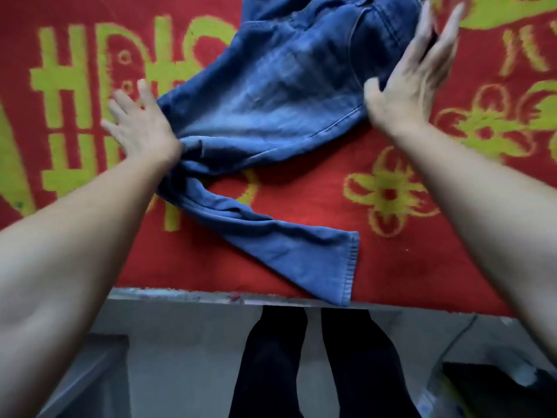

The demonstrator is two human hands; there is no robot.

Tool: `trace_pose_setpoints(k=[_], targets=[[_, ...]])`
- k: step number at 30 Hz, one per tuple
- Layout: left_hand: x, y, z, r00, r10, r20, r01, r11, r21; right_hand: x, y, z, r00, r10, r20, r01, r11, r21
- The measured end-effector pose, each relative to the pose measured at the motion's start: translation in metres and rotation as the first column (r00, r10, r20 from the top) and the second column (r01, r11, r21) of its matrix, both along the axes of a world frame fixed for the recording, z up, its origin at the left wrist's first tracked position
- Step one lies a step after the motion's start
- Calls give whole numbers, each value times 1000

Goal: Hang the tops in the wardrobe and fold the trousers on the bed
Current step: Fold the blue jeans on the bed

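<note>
Trousers (271,95) touched by flat, spread left hand (141,128) and right hand (413,82).

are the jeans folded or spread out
Half folded: the jeans are bunched and twisted beside the left hand, one leg trailing loose across the blanket.

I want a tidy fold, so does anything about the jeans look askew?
Yes. The jeans lie crooked on the bedspread: one leg is twisted and bunched by the left hand, and its hem overhangs the bed's edge. The right hand, open, is at the waist end.
</note>
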State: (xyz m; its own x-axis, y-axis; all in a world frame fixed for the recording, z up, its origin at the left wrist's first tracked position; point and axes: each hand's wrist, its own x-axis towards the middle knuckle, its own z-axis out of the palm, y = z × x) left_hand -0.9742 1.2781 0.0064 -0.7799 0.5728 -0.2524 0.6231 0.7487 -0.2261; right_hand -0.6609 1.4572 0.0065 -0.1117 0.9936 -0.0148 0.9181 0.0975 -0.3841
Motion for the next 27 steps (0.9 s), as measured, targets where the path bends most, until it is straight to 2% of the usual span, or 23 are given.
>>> trace_pose_setpoints(k=[2, 5, 7, 8, 9, 12, 13, 16, 18, 19, 20, 21, 22, 23, 24, 25, 26, 27], targets=[[26, 17, -1, 975, -221, -33, 223, 958, 180, -1, 28, 0, 998, -32, 60, 33, 999, -3], [90, 31, -7, 845, -533, 44, 462, 770, 440, 11, 61, -6, 999, 42, -1, -42, 975, -220], [138, 36, -14, 720, -679, 144, 564, 693, 449, 24, 57, -8, 998, 70, 2, -66, 946, -318], [160, 35, -17, 678, -706, 205, 596, 691, 410, 32, 49, -10, 998, 59, 2, -54, 930, -364], [180, 34, -20, 674, -690, 261, 590, 717, 371, 40, 37, -12, 999, 22, -31, -33, 900, -434], [216, 29, -23, 776, -548, 312, 484, 835, 263, 66, -9, -19, 986, -90, -140, -28, 741, -671], [220, 27, -23, 791, -536, 295, 496, 844, 204, 73, -24, -20, 981, -115, -157, -39, 677, -735], [211, 24, -18, 756, -602, 255, 584, 797, 152, 92, -55, -21, 953, -261, -157, -38, 409, -912], [196, 22, -15, 719, -642, 265, 628, 764, 148, 100, -58, -9, 963, -243, -116, -57, 239, -969], [188, 19, -13, 702, -658, 274, 652, 748, 126, 104, -54, -5, 973, -205, -107, -62, 213, -975], [179, 16, -11, 698, -661, 275, 666, 740, 89, 106, -48, -2, 981, -166, -102, -57, 257, -965], [170, 13, -10, 718, -644, 266, 660, 751, 37, 107, -40, 2, 992, -100, -76, -34, 371, -928], [160, 9, -9, 758, -601, 254, 626, 779, -25, 107, -31, 5, 1000, -20, -10, 2, 541, -841], [152, 6, -7, 805, -544, 239, 575, 814, -84, 108, -21, 7, 997, 29, 68, 24, 738, -674], [147, 5, -5, 848, -481, 221, 514, 848, -129, 107, -10, 8, 994, 32, 105, 21, 884, -466], [146, 4, -3, 888, -413, 202, 443, 886, -138, 107, 1, 9, 993, 32, 110, 1, 957, -291], [148, 6, -1, 919, -347, 186, 369, 924, -99, 107, 14, 9, 990, 71, 121, -50, 984, -169], [156, 9, 2, 941, -294, 170, 301, 953, -20, 105, 28, 9, 975, 145, 169, -126, 985, -118]])
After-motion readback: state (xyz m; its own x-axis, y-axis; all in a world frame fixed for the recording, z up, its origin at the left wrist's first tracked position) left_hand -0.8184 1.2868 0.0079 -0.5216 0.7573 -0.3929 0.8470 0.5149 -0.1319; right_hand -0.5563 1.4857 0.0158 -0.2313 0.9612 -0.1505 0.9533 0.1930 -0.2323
